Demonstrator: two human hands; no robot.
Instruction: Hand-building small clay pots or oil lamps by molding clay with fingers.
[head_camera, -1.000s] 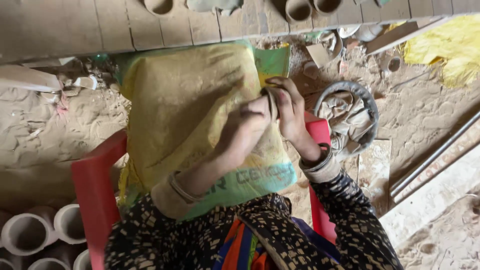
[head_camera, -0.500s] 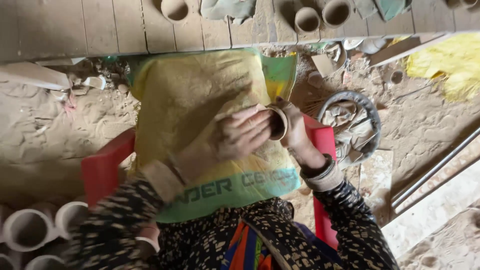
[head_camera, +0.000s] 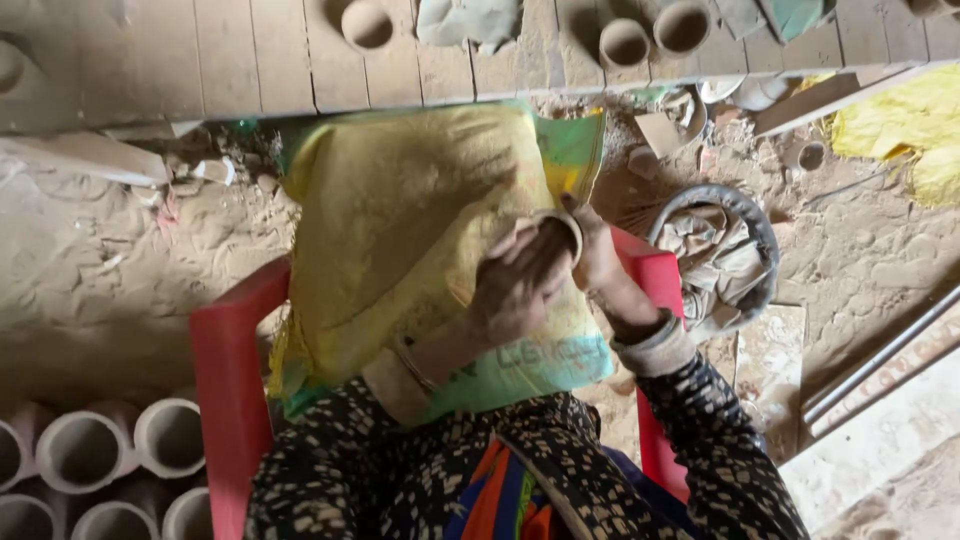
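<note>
A seated person works a small clay cup (head_camera: 556, 232) over a yellow woven sack (head_camera: 420, 230) spread across the lap, seen from above. The right hand (head_camera: 600, 262) grips the cup from its far side, fingers closed around the rim, while the left hand (head_camera: 515, 285) lies across the cup's near side, its fingers (head_camera: 530, 258) curled against the wall and covering most of it; only a curve of the rim shows between the two hands. The cup sits at the right edge of the sack, near its middle height.

The sack hides the person's knees and most of a red plastic chair (head_camera: 225, 380), whose arms show on either side of it. Right of the sack, on the sandy floor (head_camera: 110, 290), rests a round dark basin (head_camera: 722, 255) filled with crumpled cloth. Beyond the sack's far end runs a wooden plank shelf (head_camera: 250, 60) bearing several unfired clay cups (head_camera: 366, 24), open mouths up, and a grey rag (head_camera: 470, 20). Left of the chair and below the sack's level, a cluster of pale clay pipes (head_camera: 85, 455) lies stacked with round openings facing the camera. At far right of the sack, a yellow sheet (head_camera: 905, 130) lies on the ground, and metal rods (head_camera: 880, 355) slant across the floor below it.
</note>
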